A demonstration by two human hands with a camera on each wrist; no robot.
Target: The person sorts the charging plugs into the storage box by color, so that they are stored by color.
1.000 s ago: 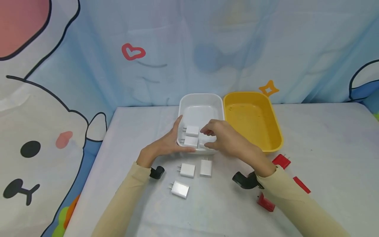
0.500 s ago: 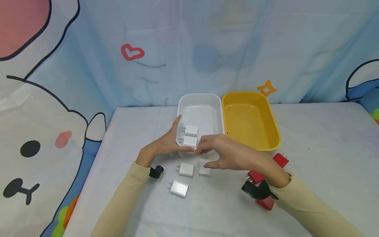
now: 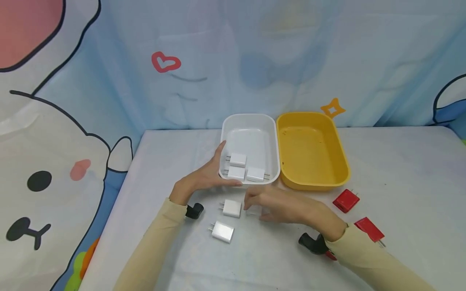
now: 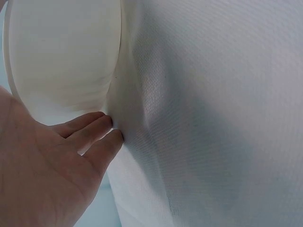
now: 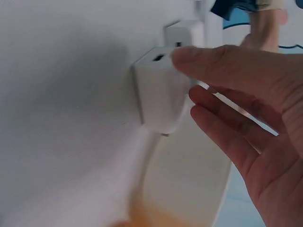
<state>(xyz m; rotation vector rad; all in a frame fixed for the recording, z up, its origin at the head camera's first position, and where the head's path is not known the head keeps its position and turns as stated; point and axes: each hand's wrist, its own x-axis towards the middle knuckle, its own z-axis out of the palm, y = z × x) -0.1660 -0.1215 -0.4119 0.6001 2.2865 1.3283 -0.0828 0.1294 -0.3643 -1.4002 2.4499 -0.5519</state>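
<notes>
My left hand [image 3: 205, 176] rests on the white tray [image 3: 251, 114], thumb and fingers spread along its left corner; the left wrist view shows fingertips [image 4: 111, 130] against the tray's outside wall. Inside that tray lie three white charger plugs [image 3: 238, 160]. On the tablecloth in front, my right hand [image 3: 284, 204] pinches another white charger plug [image 5: 158, 90], largely covered in the head view. Its thumb lies on the plug's port end; the index fingertip is hidden in the right wrist view. Two more white charger plugs [image 3: 223, 231] lie just left of that hand.
A yellow tray [image 3: 342, 149] stands against the white tray's right side. Red charger plugs [image 3: 346, 201] lie on the table at the right, one mostly hidden by the right wrist. A printed curtain [image 3: 204, 89] hangs behind the table.
My right hand has come back from the white tray to the plug on the cloth. A third plug shows in the tray where that hand was. My left hand stays in place.
</notes>
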